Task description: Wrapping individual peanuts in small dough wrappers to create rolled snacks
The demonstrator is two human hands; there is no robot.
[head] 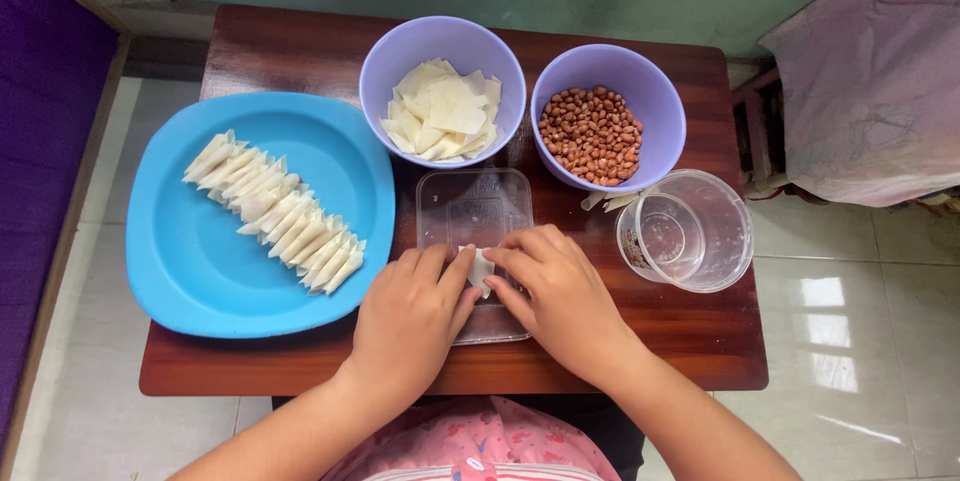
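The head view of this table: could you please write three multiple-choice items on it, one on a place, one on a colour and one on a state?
1. Where does the bowl of peanuts stand?
A. On the blue plate
B. At the far right of the table, beside the bowl of wrapper pieces
C. On the floor

2. What colour is the plate that bears the folded wrappers?
A. Blue
B. Red
C. White

3. How does the clear plastic cup lie?
A. Upright and full of peanuts
C. Upside down on a bowl
B. Tipped on its side, empty

Key: 1 B, it stands next to the bowl of wrapper pieces on the table. 2 A, its bare rim is bright blue. 3 B, its open mouth faces sideways and nothing shows inside.

Both hands, left hand and right hand, pinch one small wrapper over a clear tray.
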